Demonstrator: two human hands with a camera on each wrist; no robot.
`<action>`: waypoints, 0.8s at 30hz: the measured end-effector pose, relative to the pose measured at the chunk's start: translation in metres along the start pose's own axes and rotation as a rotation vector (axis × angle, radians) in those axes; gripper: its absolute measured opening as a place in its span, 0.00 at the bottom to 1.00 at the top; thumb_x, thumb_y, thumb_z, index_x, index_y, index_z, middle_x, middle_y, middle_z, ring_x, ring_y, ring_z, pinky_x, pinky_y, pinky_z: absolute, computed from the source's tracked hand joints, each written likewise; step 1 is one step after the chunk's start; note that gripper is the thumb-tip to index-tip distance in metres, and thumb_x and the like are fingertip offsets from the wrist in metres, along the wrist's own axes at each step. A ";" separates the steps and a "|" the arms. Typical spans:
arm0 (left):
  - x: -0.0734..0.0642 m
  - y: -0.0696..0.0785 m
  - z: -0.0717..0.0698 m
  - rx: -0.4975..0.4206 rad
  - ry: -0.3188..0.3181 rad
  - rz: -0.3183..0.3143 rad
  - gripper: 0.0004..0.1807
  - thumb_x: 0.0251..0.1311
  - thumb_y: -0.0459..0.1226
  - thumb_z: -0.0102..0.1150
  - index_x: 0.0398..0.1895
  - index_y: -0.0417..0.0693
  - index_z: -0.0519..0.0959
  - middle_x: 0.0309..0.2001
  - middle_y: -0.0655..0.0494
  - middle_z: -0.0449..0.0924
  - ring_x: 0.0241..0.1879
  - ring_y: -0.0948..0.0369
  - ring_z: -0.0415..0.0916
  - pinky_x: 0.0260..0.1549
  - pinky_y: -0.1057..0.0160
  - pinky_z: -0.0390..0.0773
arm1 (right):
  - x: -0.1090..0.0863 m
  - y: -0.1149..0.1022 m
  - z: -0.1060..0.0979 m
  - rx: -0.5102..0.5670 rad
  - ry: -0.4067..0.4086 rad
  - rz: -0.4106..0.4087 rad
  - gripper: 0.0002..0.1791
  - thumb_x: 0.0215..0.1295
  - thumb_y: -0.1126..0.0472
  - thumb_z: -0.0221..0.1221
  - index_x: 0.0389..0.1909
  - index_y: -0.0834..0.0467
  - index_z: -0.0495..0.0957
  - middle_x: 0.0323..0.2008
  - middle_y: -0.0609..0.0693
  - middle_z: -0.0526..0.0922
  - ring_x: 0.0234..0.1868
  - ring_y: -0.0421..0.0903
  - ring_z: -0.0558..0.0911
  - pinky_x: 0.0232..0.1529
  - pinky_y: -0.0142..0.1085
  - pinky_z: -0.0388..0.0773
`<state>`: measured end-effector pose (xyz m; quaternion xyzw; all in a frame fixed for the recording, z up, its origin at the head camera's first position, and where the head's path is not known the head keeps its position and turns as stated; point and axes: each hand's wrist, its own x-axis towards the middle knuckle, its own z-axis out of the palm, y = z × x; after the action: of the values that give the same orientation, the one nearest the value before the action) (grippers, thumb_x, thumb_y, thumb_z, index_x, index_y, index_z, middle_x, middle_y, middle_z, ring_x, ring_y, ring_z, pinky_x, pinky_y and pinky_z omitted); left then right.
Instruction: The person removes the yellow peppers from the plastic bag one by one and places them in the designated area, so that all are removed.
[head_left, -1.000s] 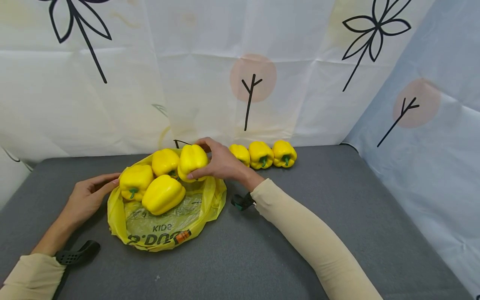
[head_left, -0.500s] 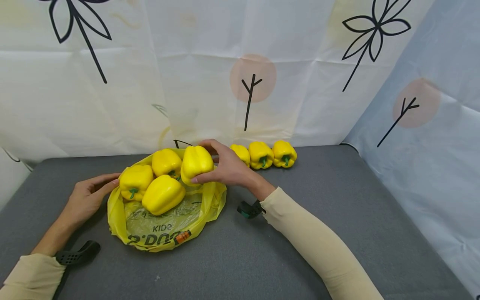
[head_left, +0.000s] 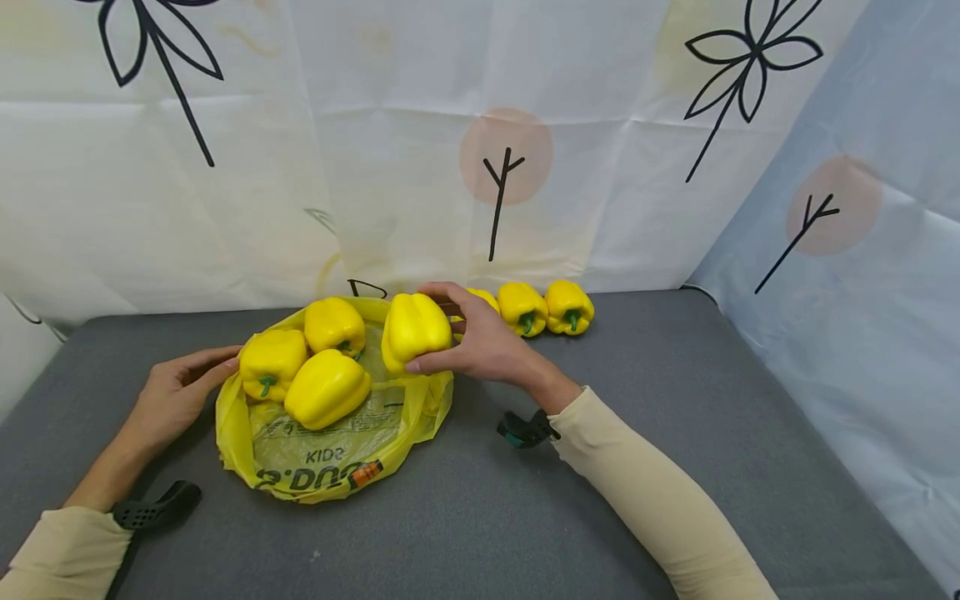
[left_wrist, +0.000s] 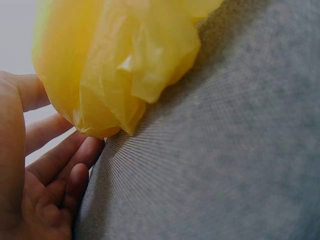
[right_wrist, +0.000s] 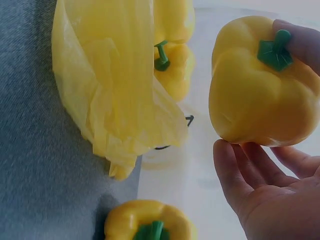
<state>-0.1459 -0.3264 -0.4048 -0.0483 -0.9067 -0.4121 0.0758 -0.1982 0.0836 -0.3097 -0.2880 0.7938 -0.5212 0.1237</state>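
Note:
My right hand [head_left: 487, 342] grips a yellow bell pepper [head_left: 415, 331] above the right rim of a yellow plastic bag [head_left: 426, 412]. Its green stem shows in the right wrist view, where the thumb lies on top of the pepper [right_wrist: 260, 95] and fingertips support it from below. At the bag's left rim, my left hand [head_left: 168, 396] pinches the edge with thumb and index finger; the bag [left_wrist: 115, 65] hides those tips in the left wrist view. Inside the bag lie three more bell peppers: one at left [head_left: 273, 358], one behind [head_left: 333, 325] and one in front [head_left: 328, 390].
Behind my right hand, a row of yellow bell peppers [head_left: 522, 310] stands along the back of the grey table [head_left: 600, 400], the leftmost partly hidden. A white printed cloth [head_left: 420, 167] rises at the back, and a bluish one [head_left: 870, 333] borders the right side.
My right hand has moved right with its bell pepper, from beside the rear pepper to over the bag's right rim. The left hand and the other peppers have stayed in place.

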 end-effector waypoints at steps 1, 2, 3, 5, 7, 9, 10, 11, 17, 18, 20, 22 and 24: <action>0.000 0.000 0.000 -0.003 -0.001 0.002 0.27 0.77 0.47 0.52 0.68 0.37 0.74 0.51 0.83 0.71 0.49 0.87 0.63 0.39 0.83 0.66 | -0.002 0.000 -0.001 0.005 0.001 0.002 0.49 0.54 0.57 0.77 0.75 0.53 0.62 0.64 0.48 0.70 0.61 0.48 0.75 0.57 0.44 0.77; 0.000 0.000 0.000 -0.008 -0.002 0.002 0.28 0.77 0.48 0.52 0.68 0.37 0.74 0.51 0.83 0.71 0.49 0.87 0.63 0.39 0.83 0.66 | -0.004 0.000 -0.003 0.010 0.004 0.004 0.49 0.54 0.57 0.77 0.75 0.53 0.62 0.64 0.48 0.70 0.60 0.48 0.75 0.56 0.44 0.77; 0.000 -0.001 -0.001 -0.009 -0.002 0.001 0.28 0.77 0.48 0.52 0.68 0.37 0.74 0.51 0.83 0.71 0.49 0.87 0.63 0.39 0.83 0.66 | -0.005 0.000 -0.004 0.016 0.007 0.007 0.49 0.54 0.58 0.77 0.75 0.53 0.62 0.64 0.49 0.70 0.60 0.49 0.76 0.55 0.44 0.78; 0.000 -0.001 0.000 -0.015 -0.002 -0.001 0.28 0.77 0.48 0.52 0.68 0.36 0.74 0.51 0.83 0.71 0.49 0.87 0.63 0.40 0.83 0.66 | -0.009 0.000 -0.007 0.032 0.015 0.012 0.49 0.54 0.59 0.76 0.75 0.53 0.62 0.64 0.50 0.70 0.59 0.50 0.76 0.54 0.45 0.79; 0.000 -0.001 0.000 -0.018 -0.002 -0.003 0.28 0.77 0.48 0.52 0.68 0.36 0.73 0.51 0.84 0.71 0.49 0.87 0.63 0.40 0.83 0.66 | -0.013 0.000 -0.010 0.044 0.019 0.014 0.48 0.54 0.60 0.76 0.75 0.54 0.62 0.64 0.50 0.70 0.60 0.50 0.76 0.54 0.45 0.79; 0.000 0.000 0.000 -0.017 -0.001 -0.003 0.29 0.77 0.49 0.51 0.68 0.35 0.73 0.50 0.84 0.71 0.49 0.87 0.63 0.40 0.84 0.66 | -0.016 0.000 -0.013 0.049 0.023 0.014 0.48 0.55 0.61 0.76 0.75 0.54 0.62 0.65 0.51 0.69 0.60 0.51 0.76 0.55 0.45 0.79; -0.001 0.000 0.000 -0.018 -0.002 -0.004 0.29 0.77 0.49 0.51 0.68 0.35 0.73 0.50 0.84 0.71 0.49 0.87 0.63 0.40 0.84 0.66 | -0.017 0.001 -0.015 0.050 0.026 0.013 0.48 0.55 0.61 0.76 0.75 0.54 0.62 0.65 0.51 0.69 0.60 0.51 0.76 0.55 0.46 0.79; -0.001 0.000 0.000 -0.015 -0.002 -0.004 0.29 0.77 0.49 0.51 0.68 0.36 0.73 0.50 0.83 0.71 0.49 0.87 0.63 0.40 0.84 0.66 | -0.019 0.001 -0.016 0.048 0.030 0.013 0.48 0.55 0.61 0.76 0.75 0.54 0.62 0.65 0.51 0.69 0.61 0.51 0.76 0.55 0.46 0.79; 0.000 0.000 -0.001 -0.015 -0.007 -0.007 0.28 0.77 0.48 0.51 0.69 0.37 0.73 0.52 0.80 0.72 0.49 0.87 0.63 0.40 0.84 0.66 | -0.027 0.001 -0.023 0.030 0.065 -0.005 0.48 0.54 0.61 0.76 0.75 0.54 0.62 0.66 0.50 0.69 0.60 0.51 0.77 0.56 0.47 0.78; 0.001 -0.001 0.000 -0.010 -0.008 -0.010 0.28 0.77 0.48 0.51 0.69 0.37 0.73 0.53 0.78 0.73 0.49 0.87 0.63 0.40 0.83 0.66 | -0.028 0.001 -0.024 0.036 0.067 -0.007 0.48 0.54 0.62 0.76 0.75 0.54 0.62 0.66 0.50 0.69 0.60 0.51 0.77 0.56 0.48 0.78; 0.001 -0.001 0.000 0.002 -0.005 -0.016 0.28 0.77 0.48 0.51 0.69 0.37 0.73 0.53 0.79 0.72 0.49 0.87 0.62 0.39 0.83 0.66 | -0.031 0.001 -0.026 0.045 0.072 -0.011 0.48 0.54 0.62 0.76 0.75 0.54 0.62 0.66 0.50 0.68 0.59 0.51 0.77 0.55 0.48 0.78; 0.001 -0.001 0.000 0.008 -0.006 -0.019 0.28 0.77 0.47 0.51 0.69 0.37 0.73 0.53 0.78 0.72 0.49 0.87 0.62 0.39 0.83 0.66 | -0.033 0.002 -0.028 0.055 0.076 -0.012 0.48 0.54 0.63 0.76 0.75 0.53 0.62 0.66 0.50 0.68 0.58 0.52 0.78 0.55 0.48 0.78; 0.001 -0.001 0.000 0.007 -0.005 -0.017 0.28 0.77 0.47 0.51 0.69 0.37 0.73 0.52 0.79 0.71 0.49 0.87 0.62 0.39 0.83 0.66 | -0.036 0.002 -0.029 0.062 0.081 -0.006 0.48 0.54 0.64 0.76 0.75 0.53 0.62 0.67 0.50 0.68 0.58 0.52 0.78 0.55 0.47 0.79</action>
<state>-0.1468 -0.3268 -0.4050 -0.0412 -0.9087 -0.4094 0.0703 -0.1844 0.1276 -0.3025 -0.2649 0.7808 -0.5571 0.0989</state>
